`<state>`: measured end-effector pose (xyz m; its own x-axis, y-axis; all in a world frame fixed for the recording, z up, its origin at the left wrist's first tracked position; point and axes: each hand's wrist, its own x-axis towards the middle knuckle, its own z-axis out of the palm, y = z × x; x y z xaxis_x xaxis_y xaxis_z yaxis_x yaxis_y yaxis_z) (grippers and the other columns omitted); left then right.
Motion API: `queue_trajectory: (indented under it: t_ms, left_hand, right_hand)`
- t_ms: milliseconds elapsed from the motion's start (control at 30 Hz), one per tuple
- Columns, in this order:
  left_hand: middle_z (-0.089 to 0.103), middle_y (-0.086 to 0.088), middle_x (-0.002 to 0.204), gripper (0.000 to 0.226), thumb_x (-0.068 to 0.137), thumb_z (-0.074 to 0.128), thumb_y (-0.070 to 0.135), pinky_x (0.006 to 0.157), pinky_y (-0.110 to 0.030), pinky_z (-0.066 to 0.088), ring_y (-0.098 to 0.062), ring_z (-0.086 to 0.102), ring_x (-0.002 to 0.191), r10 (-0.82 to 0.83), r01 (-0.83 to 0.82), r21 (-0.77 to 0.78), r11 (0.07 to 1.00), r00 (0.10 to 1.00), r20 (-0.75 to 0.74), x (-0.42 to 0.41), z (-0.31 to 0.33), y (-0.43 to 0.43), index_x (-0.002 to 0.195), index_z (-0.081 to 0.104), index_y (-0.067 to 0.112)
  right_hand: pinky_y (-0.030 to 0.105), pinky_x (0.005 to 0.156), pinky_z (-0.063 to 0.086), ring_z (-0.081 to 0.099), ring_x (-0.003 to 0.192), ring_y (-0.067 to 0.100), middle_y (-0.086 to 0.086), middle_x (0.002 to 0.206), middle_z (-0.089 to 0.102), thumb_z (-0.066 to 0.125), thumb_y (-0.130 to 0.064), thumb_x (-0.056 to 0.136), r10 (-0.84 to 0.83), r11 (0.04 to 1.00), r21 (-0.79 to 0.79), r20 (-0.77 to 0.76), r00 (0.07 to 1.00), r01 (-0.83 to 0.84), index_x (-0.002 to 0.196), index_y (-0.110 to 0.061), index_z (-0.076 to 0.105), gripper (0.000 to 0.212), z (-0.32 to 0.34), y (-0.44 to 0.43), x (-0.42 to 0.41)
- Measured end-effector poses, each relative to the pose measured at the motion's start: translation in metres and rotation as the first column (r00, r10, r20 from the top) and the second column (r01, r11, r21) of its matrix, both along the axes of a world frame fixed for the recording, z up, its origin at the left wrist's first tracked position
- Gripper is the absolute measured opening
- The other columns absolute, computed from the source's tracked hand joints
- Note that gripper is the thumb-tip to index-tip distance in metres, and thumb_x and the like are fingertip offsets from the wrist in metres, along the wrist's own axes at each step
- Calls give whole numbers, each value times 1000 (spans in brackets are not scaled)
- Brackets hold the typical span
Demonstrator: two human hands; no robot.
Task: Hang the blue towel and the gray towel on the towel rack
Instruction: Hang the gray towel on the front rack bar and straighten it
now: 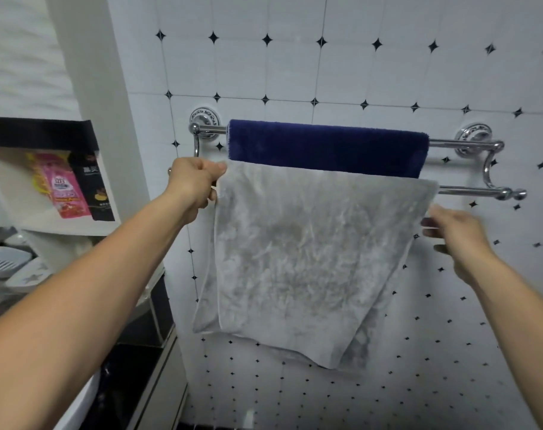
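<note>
A: Our left hand (pixel 195 184) pinches the gray towel (pixel 310 256) at its upper left corner; our right hand (pixel 453 234), fingers spread, holds nothing beside the right edge.

B: It drapes the towel rack (pixel 471 191) front bar unevenly. We should level both hems. The blue towel (pixel 326 147) hangs behind.

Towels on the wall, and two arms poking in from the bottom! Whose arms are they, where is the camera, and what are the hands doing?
The arms belong to a person wearing a camera on their head, so you see what they see. On the tiled wall is a shiny towel rack with two bars. A blue towel hangs over the back bar. A gray towel hangs over the front bar. The left hand pinches the gray towel's top corner with its fingers. The right hand is open beside the towel's other edge; it looks blurry. On a shelf to the left stand a pink packet and a black one.
</note>
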<state>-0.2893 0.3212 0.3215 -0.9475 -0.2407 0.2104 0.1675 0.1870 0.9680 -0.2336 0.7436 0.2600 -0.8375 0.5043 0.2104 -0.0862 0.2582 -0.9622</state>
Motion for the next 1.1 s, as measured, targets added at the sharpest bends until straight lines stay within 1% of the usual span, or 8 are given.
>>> queue_trajectory:
  t_ms: [133,267,433,600,667,800,933,1100]
  left_hand:
    - [61,2,57,27,86,72,29,35,-17,23,-10,45,31,-136,135,-51,990,991,-20,22,-31,10,74,55,13]
    - [57,4,40,22,77,80,9,33,-13,30,-6,46,30,-175,183,-142,973,982,68,32,-64,9,70,62,-1]
    - [60,-4,51,26,84,75,17,34,-15,29,-8,49,34,-133,140,-147,979,990,54,19,-72,-2,67,59,6]
    - [55,-6,50,26,94,62,27,36,-20,23,-18,54,34,-136,139,-190,972,990,30,10,-69,-12,75,49,14]
    - [58,-3,49,25,96,59,28,33,-18,22,-17,54,31,-116,113,-188,976,993,-7,7,-66,-16,78,50,13]
    - [62,4,50,23,91,66,25,31,-16,25,-11,54,34,-100,85,-187,979,992,-72,3,-55,-16,76,54,12]
    - [50,11,47,28,88,69,25,36,-16,31,-2,39,35,-59,39,-141,989,988,-143,-2,-40,-5,68,55,11]
    - [46,3,54,32,90,65,30,48,-27,29,-14,38,49,25,-43,-111,993,987,-161,-11,-31,-4,65,53,15]
  right_hand:
    - [21,62,44,62,83,5,-13,93,65,70,-20,88,143,989,17,52,988,-144,106,-22,62,19,-25,-27,-1]
    - [26,64,48,63,76,10,-10,85,63,79,-22,79,0,1000,-30,-52,999,-2,98,-24,58,29,-40,-26,1]
    - [41,82,57,67,88,20,4,95,69,81,-15,77,97,995,-6,68,993,-97,102,-14,63,31,-94,-36,14]
    - [18,69,55,65,87,8,-2,104,69,79,-3,77,275,951,-207,227,934,-229,115,-11,62,43,-143,-51,24]
    - [21,71,54,68,90,12,-2,104,71,78,-5,78,296,943,-233,256,920,-239,109,-13,65,35,-152,-50,27]
    - [29,63,51,66,92,31,7,96,73,60,-19,92,288,883,-393,26,957,-255,102,-10,68,16,-114,-44,20]
    - [18,47,48,64,51,9,-6,62,69,43,-39,102,118,792,-559,-252,961,-244,70,-23,74,48,-26,-33,2]
    - [45,95,53,67,109,31,18,118,70,59,-17,94,194,789,-552,-196,961,-272,124,2,63,35,7,-25,-4]
